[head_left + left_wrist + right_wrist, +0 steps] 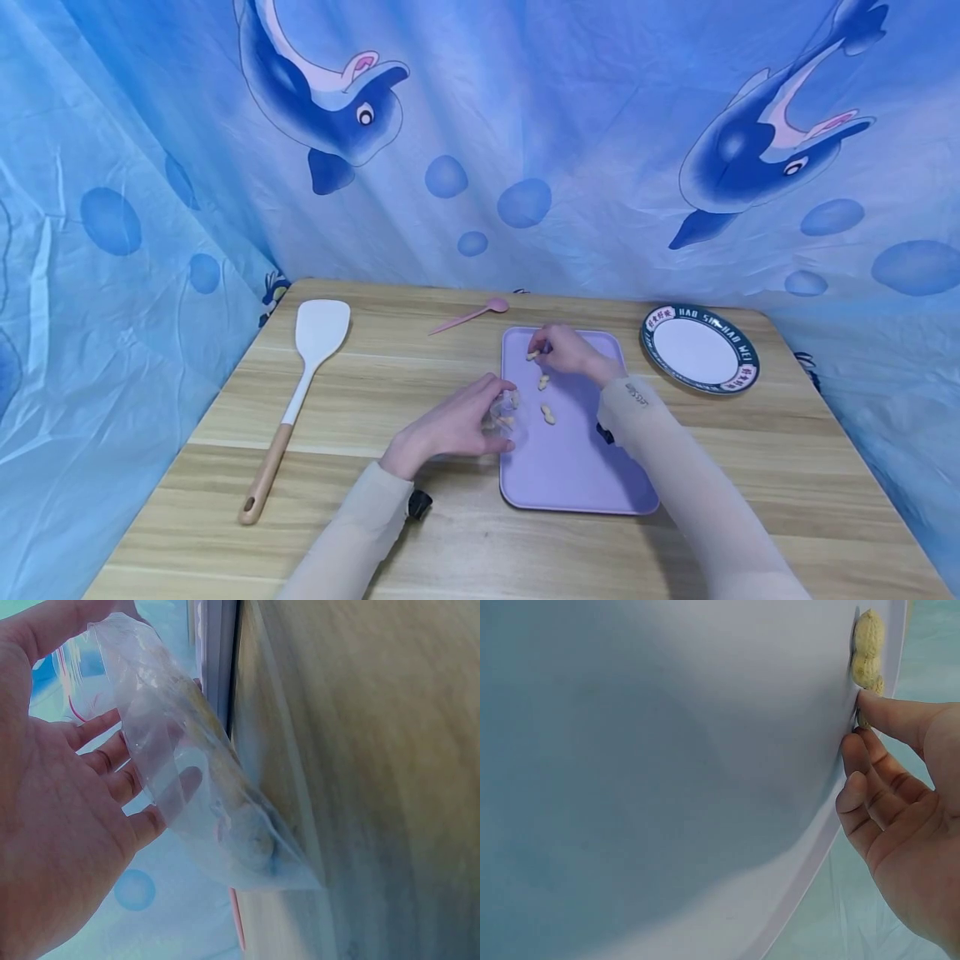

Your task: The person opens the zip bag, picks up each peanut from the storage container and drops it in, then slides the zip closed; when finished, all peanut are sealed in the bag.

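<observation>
My left hand (461, 421) grips a clear plastic bag (169, 742) between thumb and fingers at the left edge of the lilac tray (577, 479). Tan peanuts (251, 836) show through the bag's film. At the tray's far end, my right hand (567, 350) pinches a peanut (863, 719) between thumb and fingertips, which partly cover it. In the right wrist view another peanut (868, 646) lies just past the thumb. Down the tray's left half lie one peanut (543, 382) and, nearer me, another peanut (548, 414).
A white spatula (322, 329) with a wooden handle lies on the left of the wooden table (360, 400). Behind the tray is a pink spoon (468, 317). A green-rimmed white plate (697, 350) sits at the back right, before a blue dolphin-print curtain (585, 125).
</observation>
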`<control>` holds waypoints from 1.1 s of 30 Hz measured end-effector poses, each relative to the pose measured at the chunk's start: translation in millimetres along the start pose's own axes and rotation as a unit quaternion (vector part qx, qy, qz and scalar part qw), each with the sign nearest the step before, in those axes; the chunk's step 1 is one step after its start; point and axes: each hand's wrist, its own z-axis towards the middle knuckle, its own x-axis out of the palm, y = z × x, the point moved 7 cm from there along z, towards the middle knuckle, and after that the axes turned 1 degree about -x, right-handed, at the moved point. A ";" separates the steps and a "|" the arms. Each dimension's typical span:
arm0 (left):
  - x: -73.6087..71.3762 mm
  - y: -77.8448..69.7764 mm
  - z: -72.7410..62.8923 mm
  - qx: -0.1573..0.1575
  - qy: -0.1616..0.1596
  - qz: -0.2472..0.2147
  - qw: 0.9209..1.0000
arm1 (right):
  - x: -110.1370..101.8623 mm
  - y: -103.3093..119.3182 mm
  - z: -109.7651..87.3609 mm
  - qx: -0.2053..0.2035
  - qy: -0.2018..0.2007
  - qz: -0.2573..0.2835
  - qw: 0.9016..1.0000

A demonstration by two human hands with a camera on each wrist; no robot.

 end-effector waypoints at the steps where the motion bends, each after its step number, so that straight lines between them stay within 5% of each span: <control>1: 0.0 -0.3 -0.1 0.001 0.000 0.000 1.000 | 0.1 -0.2 -0.1 0.000 -0.001 -0.001 1.000; 15: 0.7 1.3 -0.8 -0.007 0.004 -0.011 1.000 | -15.0 13.1 -14.1 -0.001 0.000 0.024 1.000; 25: -0.4 3.3 -0.7 -0.007 -0.002 -0.011 1.000 | -35.0 66.9 -37.1 -0.076 0.004 0.025 0.997; 33: -1.4 2.5 0.0 -0.006 -0.002 -0.011 1.000 | -30.8 104.6 -59.3 -0.123 0.026 0.019 0.992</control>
